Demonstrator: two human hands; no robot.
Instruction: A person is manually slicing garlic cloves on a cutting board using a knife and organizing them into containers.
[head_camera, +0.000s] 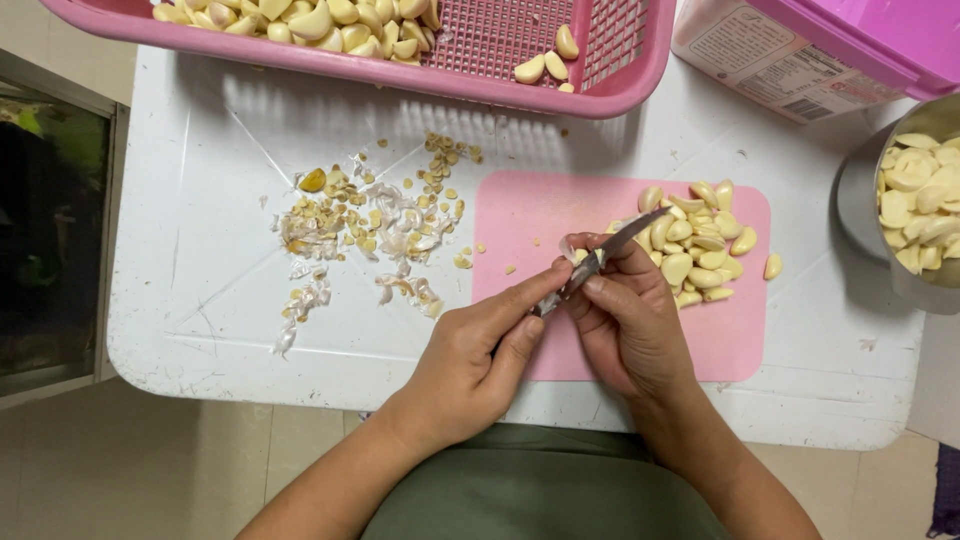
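At the far left a dark glass-fronted cabinet (50, 230) is seen beside the white desk (200, 310); its contents cannot be made out. On the desk, left of centre, a scatter of garlic skins and trimmed ends (365, 225) is spread, just left of the pink cutting mat (730, 340). Along the top edge a pink slotted basket (600, 85) is cut off by the frame, so that only part of its load of unpeeled garlic cloves (310, 20) is shown.

The left hand (470, 365) is held over the near left corner of the mat, its forefinger and thumb closed in a grip on the handle end of a small knife (600, 258); the handle itself is almost wholly covered by the fingers. The right hand (625, 320) is set just beside it, touching it, with the fingers curled shut about a garlic clove (578, 256), of which only a pale sliver is visible at the fingertips beside the blade. The blade is angled up and to the right, its tip lying over the pile of peeled garlic cloves (700, 250) heaped on the far right part of the mat.

At the top right a pink-lidded plastic tub (800, 50) is partly out of frame. At the right edge a steel bowl (860, 215) holding more peeled cloves is cut off.
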